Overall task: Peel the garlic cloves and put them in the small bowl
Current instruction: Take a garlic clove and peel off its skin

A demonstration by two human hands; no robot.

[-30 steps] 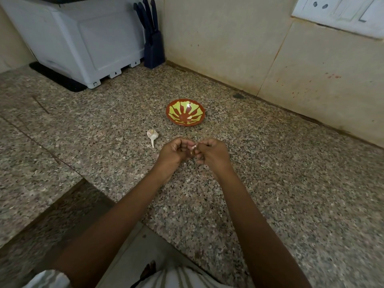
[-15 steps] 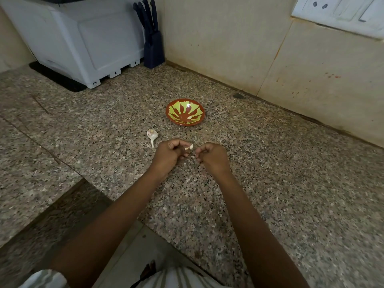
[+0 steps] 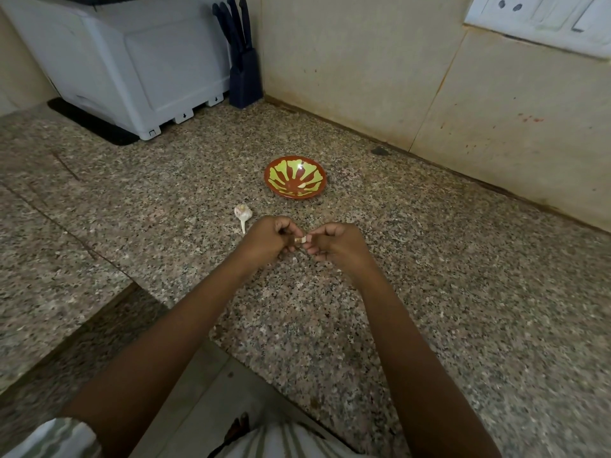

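The left grip (image 3: 268, 239) and right grip (image 3: 342, 243) meet over the speckled granite bench (image 3: 463, 292), fingers curled, both pinching one small garlic clove (image 3: 300, 240) between their fingertips. Just to their left a garlic bulb (image 3: 243, 212) lies on the bench, stem pointing toward the person. Beyond the hands sits the small red-and-green bowl (image 3: 317, 175) with a pale piece (image 3: 302, 185) inside. A knife block (image 3: 244, 77) stands in the far corner.
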